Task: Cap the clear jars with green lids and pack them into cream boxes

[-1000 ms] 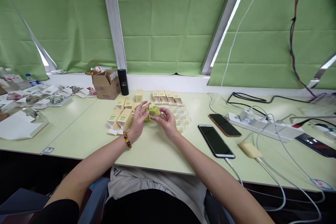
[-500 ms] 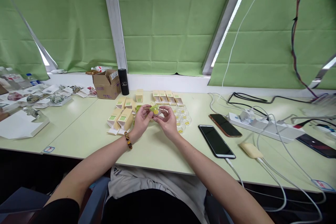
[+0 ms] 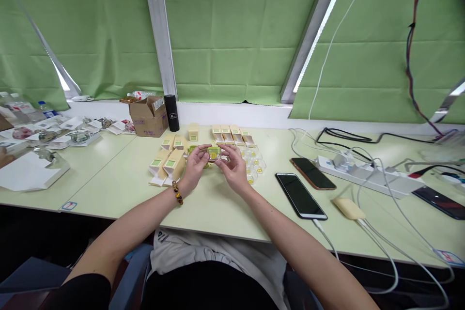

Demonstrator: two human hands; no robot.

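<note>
Between both hands, just above the table, is a small clear plastic pack [image 3: 213, 154] with a green backing and a yellow centre. My left hand [image 3: 195, 168], with a beaded bracelet at its wrist, pinches the pack's left side. Fingers and thumb of my right hand [image 3: 234, 169] close on its right side. Beside my left hand stand several cream cartons [image 3: 174, 164] with green labels and open flaps. Clear round plastic pieces with yellow centres [image 3: 257, 163] lie to the right of my right hand. Some green items behind my left hand are partly hidden.
More cream cartons [image 3: 232, 134] line the back. A cardboard box [image 3: 148, 118] and black cylinder [image 3: 171, 113] stand back left. On the right lie a white-framed phone [image 3: 301, 196], another phone [image 3: 313, 173], a power strip [image 3: 366, 177] and cables. Another person's hand [image 3: 5, 157] shows far left.
The pack has been turned from a tilt so that its green face with the yellow centre shows more squarely. Both hands stay in nearly the same place.
</note>
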